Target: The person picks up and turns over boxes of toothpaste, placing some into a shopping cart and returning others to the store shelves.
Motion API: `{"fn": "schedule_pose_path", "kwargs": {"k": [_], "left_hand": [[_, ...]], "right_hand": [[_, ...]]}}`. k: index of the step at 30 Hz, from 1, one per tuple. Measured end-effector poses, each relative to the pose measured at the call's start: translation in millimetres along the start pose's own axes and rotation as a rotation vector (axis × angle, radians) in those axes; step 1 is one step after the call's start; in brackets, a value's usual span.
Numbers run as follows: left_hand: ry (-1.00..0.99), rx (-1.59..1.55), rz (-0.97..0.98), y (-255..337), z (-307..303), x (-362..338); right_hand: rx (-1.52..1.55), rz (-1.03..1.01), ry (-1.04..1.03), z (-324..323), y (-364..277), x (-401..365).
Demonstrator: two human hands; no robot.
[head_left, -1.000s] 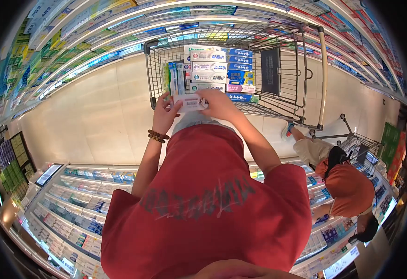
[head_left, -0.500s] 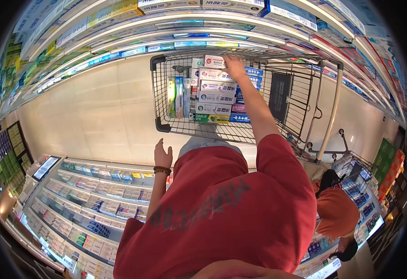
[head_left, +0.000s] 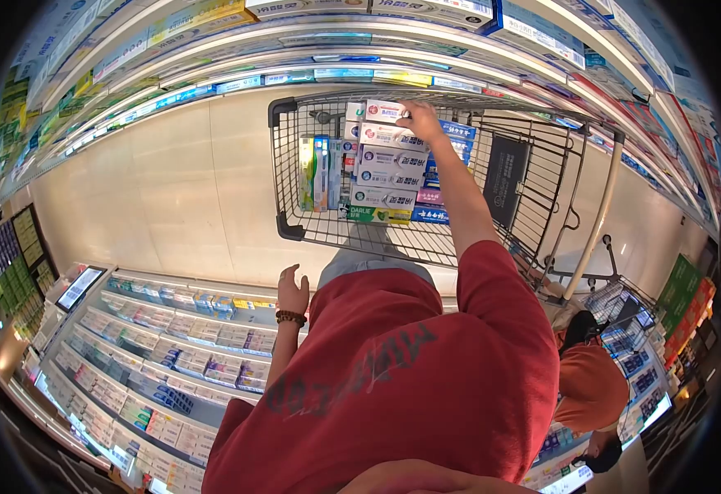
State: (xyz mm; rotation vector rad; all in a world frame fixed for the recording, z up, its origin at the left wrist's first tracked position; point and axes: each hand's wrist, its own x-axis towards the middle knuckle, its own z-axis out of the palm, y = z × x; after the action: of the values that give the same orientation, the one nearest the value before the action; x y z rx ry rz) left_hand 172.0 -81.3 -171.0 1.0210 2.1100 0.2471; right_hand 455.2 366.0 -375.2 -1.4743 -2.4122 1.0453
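Observation:
A wire shopping cart (head_left: 293,234) holds rows of boxed goods, among them white boxes (head_left: 393,158) with blue lettering and a green DARLIE box (head_left: 370,214). At the top of the stack, my right hand (head_left: 420,120) has its fingers curled round the right end of a white and red box (head_left: 383,112). Some of its fingertips are hidden behind that box. My left hand (head_left: 293,294), with a beaded bracelet at the wrist, hangs below the cart's front left corner. Its fingers are apart and it holds nothing.
Lit shelves of boxed goods (head_left: 311,43) run along the cart's far side. More shelves (head_left: 171,333) stand at the lower left, near a small screen (head_left: 79,288). A person in an orange top (head_left: 592,387) is at the lower right, beside another cart (head_left: 624,317).
My right hand has shifted slightly right, its fingers now more curled at the box's end. My left hand has moved a little down and right. The cart appears slightly further right.

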Motion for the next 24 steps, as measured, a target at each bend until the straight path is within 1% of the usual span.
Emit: {"fn": "schedule_pose_path", "kwargs": {"k": [3,6,9,12,15,18,21,24], "left_hand": [[0.013,-0.028,-0.012,0,2,2],[0.012,-0.001,0.015,3,1,2],[-0.005,0.003,0.013,3,0,2],[-0.059,0.018,-0.022,-5,2,3],[-0.029,0.022,0.000,-6,5,3],[-0.054,0.009,-0.006,-4,5,4],[-0.067,-0.002,-0.010,-3,8,7],[-0.094,0.024,0.006,0,11,12]], "right_hand": [[-0.189,-0.145,0.224,2,-15,-16],[-0.264,-0.174,0.271,14,-10,-16],[-0.095,-0.111,0.262,23,-5,-11],[-0.066,-0.032,0.160,25,3,3],[-0.177,-0.010,0.179,31,-1,3],[-0.130,0.016,0.147,38,-2,7],[-0.349,0.086,0.134,51,-13,9],[-0.423,0.171,0.066,58,-26,12]]}}
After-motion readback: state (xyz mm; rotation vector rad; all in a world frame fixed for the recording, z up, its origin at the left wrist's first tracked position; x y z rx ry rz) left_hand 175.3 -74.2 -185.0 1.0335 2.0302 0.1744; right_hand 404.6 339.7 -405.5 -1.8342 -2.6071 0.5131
